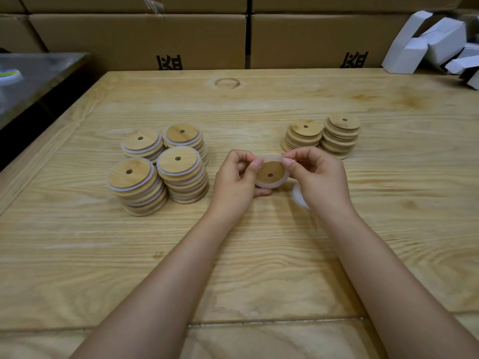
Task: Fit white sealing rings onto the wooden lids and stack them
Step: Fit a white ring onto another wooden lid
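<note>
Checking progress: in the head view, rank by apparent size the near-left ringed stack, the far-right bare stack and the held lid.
1. near-left ringed stack
2. far-right bare stack, which looks smaller partly because it sits farther from the camera
3. held lid

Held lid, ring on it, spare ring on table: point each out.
held lid point(270, 172), head view, wooden face.
ring on lid point(271, 158), head view, far arc.
spare ring point(298, 198), head view, exposed left arc.

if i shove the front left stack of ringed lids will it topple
Probably: the front left stack already looks skewed, its layers offset. The white rings between layers may grip somewhat, so it might slump rather than scatter.
</note>
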